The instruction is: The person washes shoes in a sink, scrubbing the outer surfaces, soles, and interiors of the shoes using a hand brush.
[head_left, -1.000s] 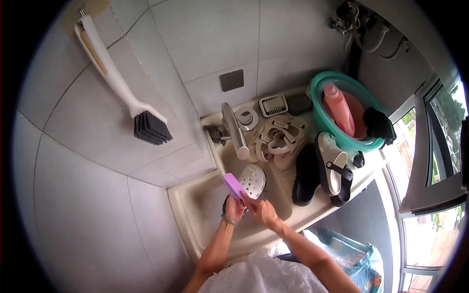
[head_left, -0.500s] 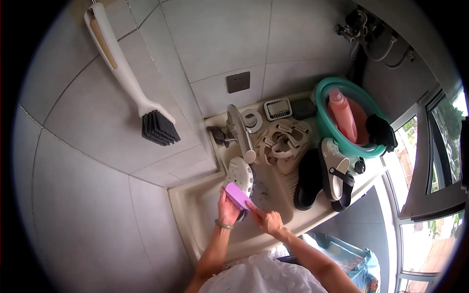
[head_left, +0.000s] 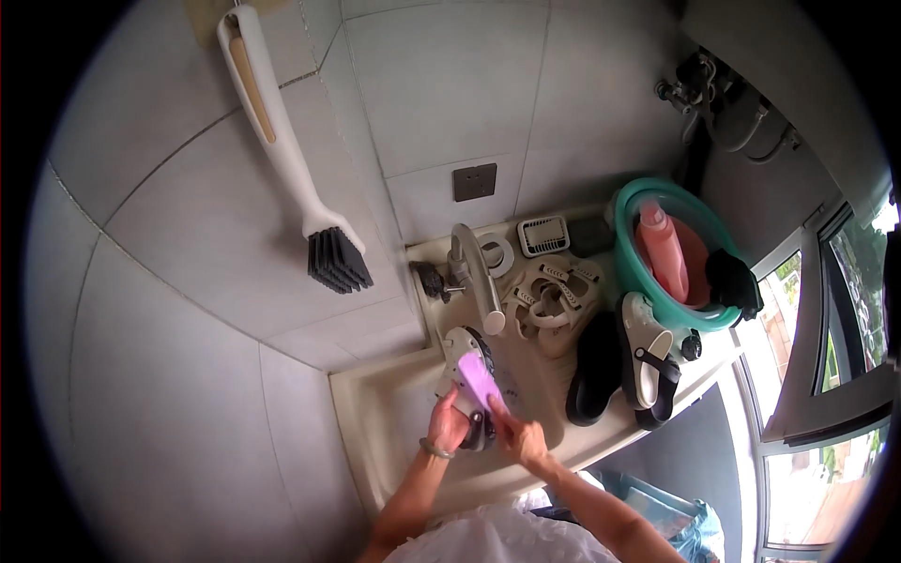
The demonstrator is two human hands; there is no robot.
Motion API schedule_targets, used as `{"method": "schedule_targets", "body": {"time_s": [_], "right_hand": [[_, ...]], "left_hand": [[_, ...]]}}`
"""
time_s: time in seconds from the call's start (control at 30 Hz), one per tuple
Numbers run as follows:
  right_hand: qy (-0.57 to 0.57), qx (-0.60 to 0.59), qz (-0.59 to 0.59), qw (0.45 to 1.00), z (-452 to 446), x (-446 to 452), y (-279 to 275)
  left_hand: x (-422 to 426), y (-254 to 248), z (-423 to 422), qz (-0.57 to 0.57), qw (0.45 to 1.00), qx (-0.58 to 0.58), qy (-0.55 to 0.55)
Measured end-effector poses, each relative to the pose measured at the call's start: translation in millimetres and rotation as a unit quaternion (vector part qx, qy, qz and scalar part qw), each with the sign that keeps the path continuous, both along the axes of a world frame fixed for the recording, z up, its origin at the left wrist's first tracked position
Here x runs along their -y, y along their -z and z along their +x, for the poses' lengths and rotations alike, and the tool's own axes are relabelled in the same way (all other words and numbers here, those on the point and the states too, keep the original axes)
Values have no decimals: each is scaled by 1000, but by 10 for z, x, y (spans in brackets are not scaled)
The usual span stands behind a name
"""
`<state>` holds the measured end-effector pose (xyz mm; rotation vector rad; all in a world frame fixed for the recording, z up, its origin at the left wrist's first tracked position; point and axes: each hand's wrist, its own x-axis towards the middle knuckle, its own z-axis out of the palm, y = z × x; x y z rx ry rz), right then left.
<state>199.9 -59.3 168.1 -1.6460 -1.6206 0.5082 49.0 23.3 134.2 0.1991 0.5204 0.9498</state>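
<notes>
Over the basin of the sink [head_left: 349, 427], my left hand [head_left: 449, 426] is closed on a white clog [head_left: 460, 345] with a black strap part near its lower end. My right hand [head_left: 520, 439] grips the handle of a pink-purple scrubbing brush [head_left: 481, 377]. The brush head lies over the upper of the clog and hides part of it. Just above the clog hangs the spout of the metal faucet [head_left: 481, 281]. My left fingers are partly hidden behind the clog.
Beige sandals [head_left: 556, 298], a black insole or shoe [head_left: 591, 371] and another white clog [head_left: 646, 352] stand on the ledge at right. Behind them a green basin [head_left: 627, 211] holds a pink bottle [head_left: 663, 255]. A long-handled brush [head_left: 291, 159] hangs on the wall.
The brush has turned more upright and now lies across the clog's upper. The clog has tilted a little. The whole view has shifted, with the scene lower and slightly right.
</notes>
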Motion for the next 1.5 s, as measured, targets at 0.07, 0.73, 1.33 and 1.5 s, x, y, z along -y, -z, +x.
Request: {"method": "schedule_targets", "body": {"time_s": [0.07, 0.73, 1.33, 1.5], "right_hand": [[39, -29, -42, 998, 10, -211, -132], [35, -49, -54, 997, 2, -320, -452], [-26, -203, -136, 969, 322, -734, -21], [-95, -288, -144, 942, 286, -736, -13]], "left_hand": [[11, 124, 16, 5, 1000, 24, 10], [240, 242, -19, -13, 1000, 23, 12], [363, 633, -136, 145, 933, -318, 90], [179, 151, -527, 260, 674, -654, 225]]}}
